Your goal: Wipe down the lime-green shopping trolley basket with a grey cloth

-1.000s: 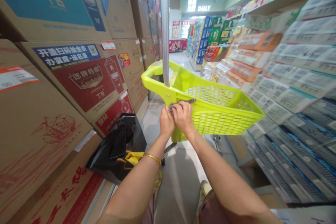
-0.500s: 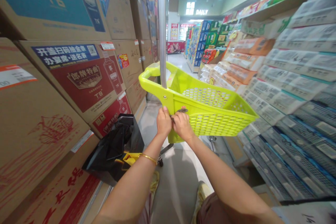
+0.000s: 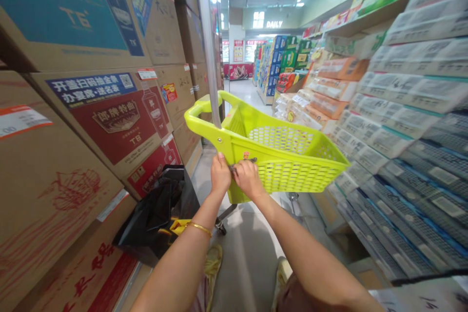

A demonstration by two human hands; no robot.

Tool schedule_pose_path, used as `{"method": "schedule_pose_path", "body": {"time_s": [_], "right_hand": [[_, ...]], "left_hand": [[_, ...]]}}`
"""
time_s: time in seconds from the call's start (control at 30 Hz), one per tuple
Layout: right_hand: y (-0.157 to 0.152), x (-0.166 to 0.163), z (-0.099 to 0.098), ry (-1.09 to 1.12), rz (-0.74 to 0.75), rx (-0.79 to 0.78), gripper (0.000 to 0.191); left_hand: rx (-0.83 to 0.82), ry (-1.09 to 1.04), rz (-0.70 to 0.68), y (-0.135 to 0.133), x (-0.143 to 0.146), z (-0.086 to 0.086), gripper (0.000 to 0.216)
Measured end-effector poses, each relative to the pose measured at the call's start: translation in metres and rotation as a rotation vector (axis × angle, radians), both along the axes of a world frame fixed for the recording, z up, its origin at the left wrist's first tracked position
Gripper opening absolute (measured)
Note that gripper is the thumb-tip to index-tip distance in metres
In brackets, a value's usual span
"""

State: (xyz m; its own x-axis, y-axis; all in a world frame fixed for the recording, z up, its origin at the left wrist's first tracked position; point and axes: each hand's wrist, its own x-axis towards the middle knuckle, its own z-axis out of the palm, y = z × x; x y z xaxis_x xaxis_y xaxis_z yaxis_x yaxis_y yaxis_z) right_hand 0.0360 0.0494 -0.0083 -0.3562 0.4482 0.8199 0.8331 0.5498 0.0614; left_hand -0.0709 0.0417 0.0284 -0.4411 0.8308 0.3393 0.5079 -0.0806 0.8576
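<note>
In front of me stands a lime-green plastic shopping basket [image 3: 285,156] on a wheeled metal frame, with a metal pole [image 3: 209,53] rising from it. My left hand [image 3: 221,175] is closed, thumb up, against the basket's near side panel. Close beside it, my right hand [image 3: 248,178] is also closed, knuckles towards the panel. A thin dark grey-brown thing [image 3: 253,160] pokes out past the right fingers and also shows between the two hands; its kind is not clear. Just above the right hand is a small red sticker [image 3: 246,155] on the panel.
Stacked cardboard cartons [image 3: 120,117] line the left side. A black bag [image 3: 157,214] with a yellow item [image 3: 181,225] stands by my left forearm. Packs of tissue paper [image 3: 395,107] fill the right-hand shelves. The aisle floor [image 3: 241,93] runs ahead to more shelving.
The view has tilted up slightly, showing more of the pole's top. Cart and hands sit a little further left in view. Both hands keep their closed hold at the panel.
</note>
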Motion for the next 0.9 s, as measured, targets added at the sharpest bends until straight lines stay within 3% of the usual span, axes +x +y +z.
{"method": "schedule_pose_path", "body": {"time_s": [0.17, 0.33, 0.43, 0.63, 0.9], "right_hand": [[-0.003, 0.003, 0.017, 0.08, 0.038, 0.062, 0.014], [-0.004, -0.005, 0.048, 0.277, 0.037, 0.119, 0.016], [-0.002, -0.014, 0.057, 0.327, 0.035, 0.111, 0.018], [0.011, -0.026, 0.051, 0.279, -0.064, 0.072, 0.019], [0.016, 0.008, 0.032, 0.295, -0.226, 0.138, 0.018]], "left_hand": [[0.055, -0.012, 0.033, 0.002, -0.006, -0.001, 0.037], [0.225, 0.005, 0.053, 0.003, -0.004, 0.003, 0.039], [0.315, 0.034, 0.061, 0.006, 0.0, 0.004, 0.045], [0.214, 0.177, 0.084, 0.015, 0.006, 0.0, 0.068], [0.22, 0.288, 0.081, 0.017, 0.002, -0.002, 0.069]]}}
